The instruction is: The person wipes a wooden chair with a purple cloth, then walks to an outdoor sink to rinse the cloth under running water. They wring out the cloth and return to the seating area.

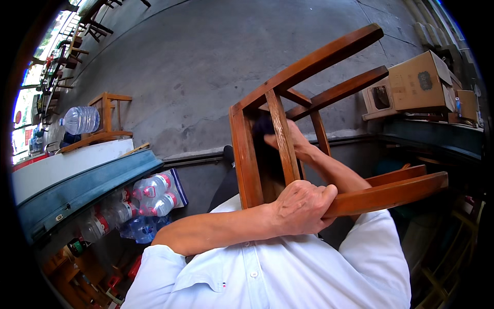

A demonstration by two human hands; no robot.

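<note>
A reddish-brown wooden seat frame (279, 133), of a stool or chair, is tipped on its side in front of my body, its legs pointing right. My left hand (303, 206) is closed around a near leg (389, 195), close to where it meets the frame. Between the rails, my right hand (289, 140) reaches into the underside. A dark purple, cloth-like thing (263, 123) is at its fingers, blurred and partly hidden by a cross rail (281, 135). Pale wear marks show on that rail. The outer face of the seat is turned away from me.
Bundled plastic bottles (156, 193) lie left, beside a blue-green metal ledge (96, 179). Beyond are a wooden chair (108, 116) and a large water bottle (81, 120). Cardboard boxes (418, 85) stand right. Grey concrete floor (200, 69) stretches ahead, past a floor track (197, 158).
</note>
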